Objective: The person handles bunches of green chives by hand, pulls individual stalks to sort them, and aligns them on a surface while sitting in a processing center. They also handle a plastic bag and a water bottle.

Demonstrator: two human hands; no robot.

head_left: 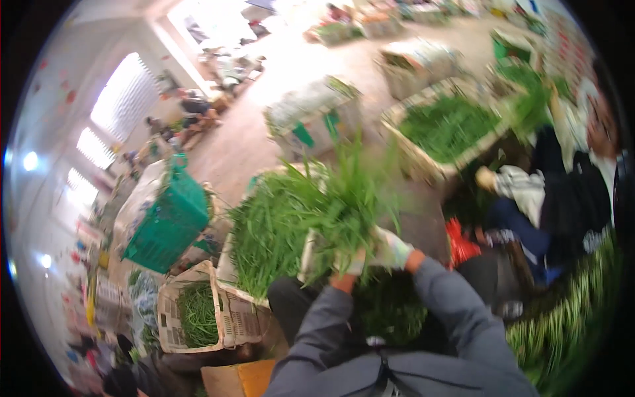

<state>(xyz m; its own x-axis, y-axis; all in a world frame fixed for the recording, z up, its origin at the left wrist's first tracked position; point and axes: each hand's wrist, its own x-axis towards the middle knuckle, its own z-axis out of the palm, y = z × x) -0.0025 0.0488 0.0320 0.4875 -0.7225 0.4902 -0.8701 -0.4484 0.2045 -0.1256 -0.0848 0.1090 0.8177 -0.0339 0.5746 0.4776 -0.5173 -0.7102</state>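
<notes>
In front of my chest I hold up a loose bunch of long, thin-leaved greens (350,198); its leaf tips fan upward and are blurred. My left hand (352,263), in a pale glove, is closed round the lower part, its fingers partly covered by leaves. My right hand (393,249), in a whitish glove with green stains, presses on the bunch from the right, its fingertips hidden. Just left of the bunch stands a pale crate (228,268) heaped with similar greens (264,231). More dark greens (393,308) lie below my hands, between my legs.
A smaller crate of greens (198,314) and a tilted green crate (169,221) stand at the left. Ahead are a covered crate (311,132) and an open crate (430,162). At the right sits a co-worker (562,192) beside a red bag (461,243) and piled stalks (562,331).
</notes>
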